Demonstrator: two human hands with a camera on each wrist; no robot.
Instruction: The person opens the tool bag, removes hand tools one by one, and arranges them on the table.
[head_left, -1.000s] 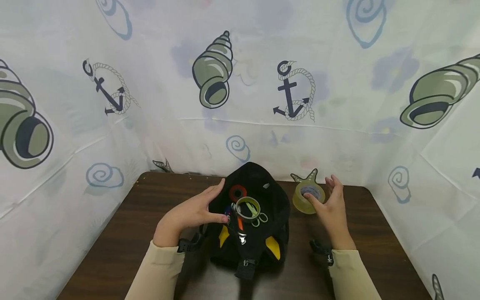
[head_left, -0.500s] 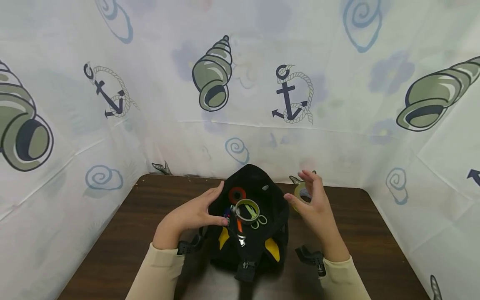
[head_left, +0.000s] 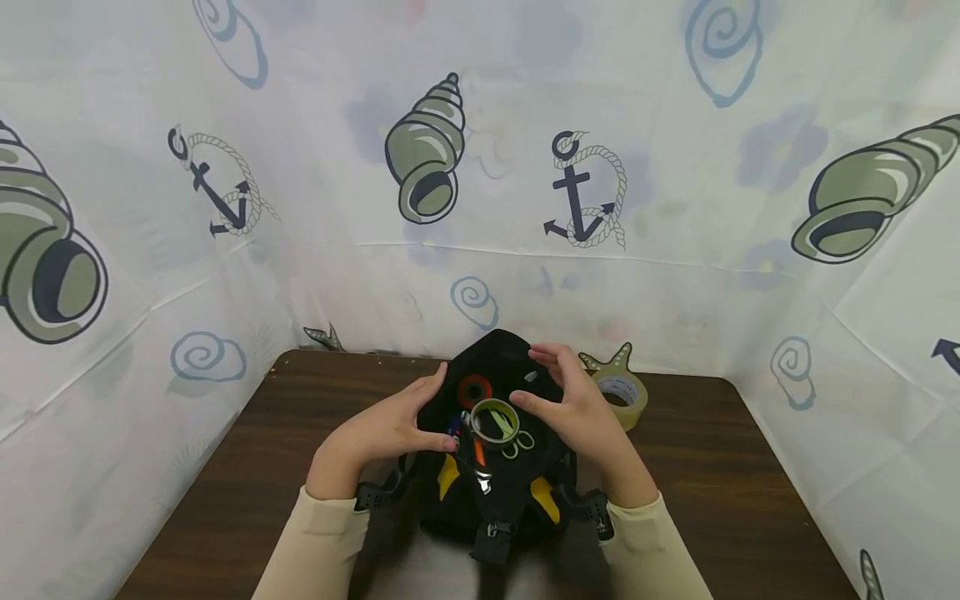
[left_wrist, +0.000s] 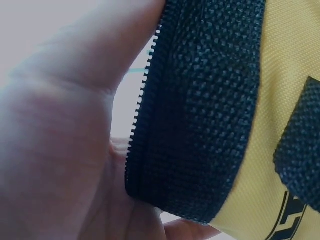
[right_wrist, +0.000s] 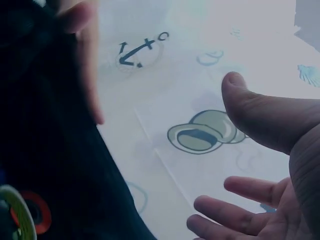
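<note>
Left hand point(head_left: 384, 427) grips bag point(head_left: 519, 490) by left edge; right hand point(head_left: 581, 417) opposite.

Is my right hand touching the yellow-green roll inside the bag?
Apart. The right wrist view shows black bag and patterned backdrop between the right hand and the yellow-green roll.

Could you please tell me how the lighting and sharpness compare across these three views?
Head view: soft, fairly even light, with dark shadow on the brown wood-grain table around the black fabric bag; left wrist view: woven black zip edging crisp, bare left hand soft, upper left washed out; right wrist view: glare bleaches the white sea-printed cloth at upper right, bag nearly black.
</note>
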